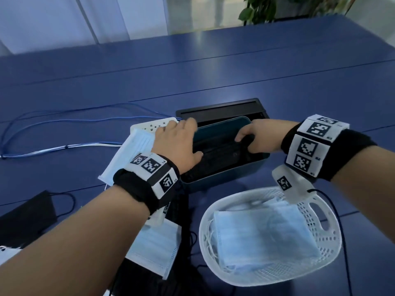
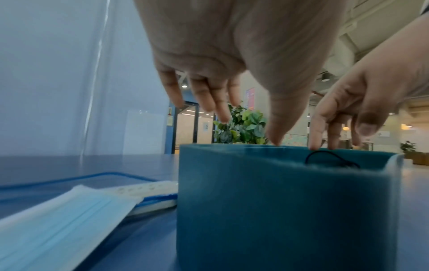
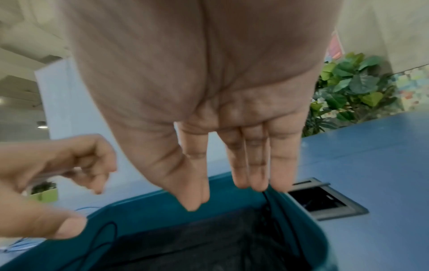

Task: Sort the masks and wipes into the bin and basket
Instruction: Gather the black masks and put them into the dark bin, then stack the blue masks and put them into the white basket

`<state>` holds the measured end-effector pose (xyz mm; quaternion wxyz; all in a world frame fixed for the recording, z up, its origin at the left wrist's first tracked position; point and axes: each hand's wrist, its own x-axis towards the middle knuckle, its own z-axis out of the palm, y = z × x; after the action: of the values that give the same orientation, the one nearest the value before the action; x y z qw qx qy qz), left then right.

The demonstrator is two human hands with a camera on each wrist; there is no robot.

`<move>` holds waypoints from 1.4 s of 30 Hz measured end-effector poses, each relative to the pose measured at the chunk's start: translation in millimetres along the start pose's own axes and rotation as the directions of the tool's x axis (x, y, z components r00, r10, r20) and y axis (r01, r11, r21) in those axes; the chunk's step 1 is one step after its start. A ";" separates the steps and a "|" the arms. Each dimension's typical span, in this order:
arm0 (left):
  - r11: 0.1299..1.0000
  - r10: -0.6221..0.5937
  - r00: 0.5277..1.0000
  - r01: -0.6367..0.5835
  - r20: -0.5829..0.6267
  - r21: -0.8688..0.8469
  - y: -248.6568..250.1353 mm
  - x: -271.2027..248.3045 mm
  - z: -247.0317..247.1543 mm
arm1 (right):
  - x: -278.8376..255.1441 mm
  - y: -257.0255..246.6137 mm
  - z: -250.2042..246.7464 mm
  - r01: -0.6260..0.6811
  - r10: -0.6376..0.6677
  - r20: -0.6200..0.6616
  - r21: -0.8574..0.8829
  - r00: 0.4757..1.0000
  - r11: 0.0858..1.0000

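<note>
A teal bin point(image 1: 224, 174) point(image 2: 278, 201) point(image 3: 144, 207) stands mid-table with black masks point(image 1: 222, 154) point(image 3: 209, 238) lying inside. My left hand point(image 1: 192, 138) point(image 2: 243, 119) hovers over the bin's left end, its fingers loose and holding nothing. At the right end my right hand point(image 1: 245, 137) point(image 3: 223, 194) points straight fingers down into the bin. Their tips touch a black ear loop point(image 2: 329, 157) at the rim. A white basket point(image 1: 329, 238) at the front right holds light blue masks point(image 1: 263, 238). More blue masks lie left of the bin point(image 1: 128, 152) point(image 2: 58, 220) and under my left forearm point(image 1: 156, 253).
A black mask point(image 1: 27, 214) lies at the front left. Behind the bin are a white power strip point(image 1: 154, 124) and a black cable box point(image 1: 222, 110) point(image 3: 320, 199) set into the blue table. Blue cables point(image 1: 64, 118) trail off to the left.
</note>
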<state>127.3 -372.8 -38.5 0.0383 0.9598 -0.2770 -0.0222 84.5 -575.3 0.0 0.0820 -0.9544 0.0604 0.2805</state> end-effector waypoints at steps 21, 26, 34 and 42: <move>0.898 0.242 0.766 -0.409 0.596 0.161 -3.2 3.1 27.3 | 67.6 -5.7 18.4 0.282 -0.180 0.265 -0.425 0.947 0.860; 0.947 0.282 0.905 -0.210 0.319 -0.242 -22.5 -29.5 -4.1 | 31.7 -16.1 -24.3 0.146 -0.157 -0.023 -0.246 0.987 0.958; 0.748 -0.230 0.878 0.436 0.421 -0.500 -124.7 -141.1 -23.4 | -67.0 -77.7 -19.3 0.322 -0.268 -0.243 0.223 0.932 0.920; 0.854 -0.300 0.694 0.501 0.655 -0.140 -196.9 -224.2 -18.4 | -72.2 -176.2 42.3 0.270 -0.318 0.036 0.446 0.947 0.853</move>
<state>43.3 -86.0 -32.3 0.0902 0.9185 -0.0482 -0.3820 30.4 -389.8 25.9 0.3382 -0.8931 -0.0296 0.2952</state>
